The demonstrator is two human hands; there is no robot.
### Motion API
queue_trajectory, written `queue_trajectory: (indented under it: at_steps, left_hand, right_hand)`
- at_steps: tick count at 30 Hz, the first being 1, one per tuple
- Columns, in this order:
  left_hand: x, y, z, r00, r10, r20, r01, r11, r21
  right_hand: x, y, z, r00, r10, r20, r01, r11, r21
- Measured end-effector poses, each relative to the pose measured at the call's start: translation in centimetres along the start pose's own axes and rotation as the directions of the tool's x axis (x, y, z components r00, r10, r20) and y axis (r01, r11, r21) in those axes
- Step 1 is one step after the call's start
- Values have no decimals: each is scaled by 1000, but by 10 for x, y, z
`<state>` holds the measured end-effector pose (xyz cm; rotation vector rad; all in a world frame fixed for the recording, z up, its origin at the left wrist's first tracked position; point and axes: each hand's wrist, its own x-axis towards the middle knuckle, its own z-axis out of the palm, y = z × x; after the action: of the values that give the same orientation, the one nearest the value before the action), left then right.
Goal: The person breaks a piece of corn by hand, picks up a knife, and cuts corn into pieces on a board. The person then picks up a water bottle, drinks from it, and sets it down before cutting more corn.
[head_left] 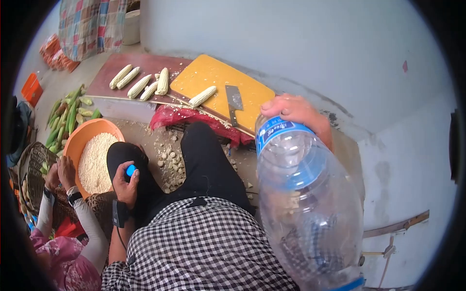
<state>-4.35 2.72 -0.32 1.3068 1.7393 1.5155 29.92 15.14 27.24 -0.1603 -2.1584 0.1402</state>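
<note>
My right hand (303,112) grips a large clear plastic bottle (310,218) with a blue label, held up close to the camera and filling much of the right side. In my left hand (126,189), above my thigh, a small blue bottle cap (130,170) is pinched between thumb and fingers. Beyond my knees, a cleaver (234,98) lies on a yellow cutting board (208,72), beside a husked corn cob (202,96). Several more pale cobs (140,86) rest on the dark red board (104,80) to the left.
An orange basin (73,133) of corn kernels (97,162) stands left of my leg. A co-worker's hands (66,172) are at its edge, near a woven basket (36,167). Unhusked corn (70,116) lies behind. Red mesh (179,116) hangs under the boards; cut pieces (171,162) litter the floor.
</note>
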Motion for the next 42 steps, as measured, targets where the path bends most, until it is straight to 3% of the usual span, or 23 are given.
queue_trajectory:
  at_steps: [7, 17, 20, 26, 29, 35, 38, 40, 42]
  left_hand:
    - [0, -1, -3, 999, -41, 20, 42, 998, -37]
    - [1, -10, -5, 997, 69, 28, -69, 997, -22]
    - [0, -23, -3, 1000, -16, 5, 17, 1000, -22]
    - [-2, -20, -4, 999, 40, 13, -39, 997, -71]
    - [-2, -10, -4, 990, 143, 12, -143, 977, 159]
    - [0, -18, -3, 984, 174, 25, -175, 983, 49]
    - [-1, -13, -2, 992, 112, 54, -112, 994, 0]
    - [3, -25, 0, 987, -123, 98, 140, 972, -191]
    - [3, -15, 1, 985, -142, 102, 160, 967, -200]
  right_hand:
    - [27, 36, -17, 971, -235, 37, 234, 972, 28]
    - [68, 31, -36, 919, -394, 15, 394, 917, -67]
    - [81, 25, -42, 899, -438, 23, 438, 893, -107]
    - [95, 7, -50, 862, -506, 43, 505, 846, -172]
    - [102, 3, -55, 846, -530, 51, 529, 826, -193]
    - [114, -5, -62, 815, -575, 66, 573, 787, -230]
    - [117, -8, -65, 806, -586, 82, 586, 773, -242]
    - [119, -8, -68, 803, -589, 98, 593, 767, -245]
    - [120, -8, -70, 801, -590, 106, 596, 766, -239]
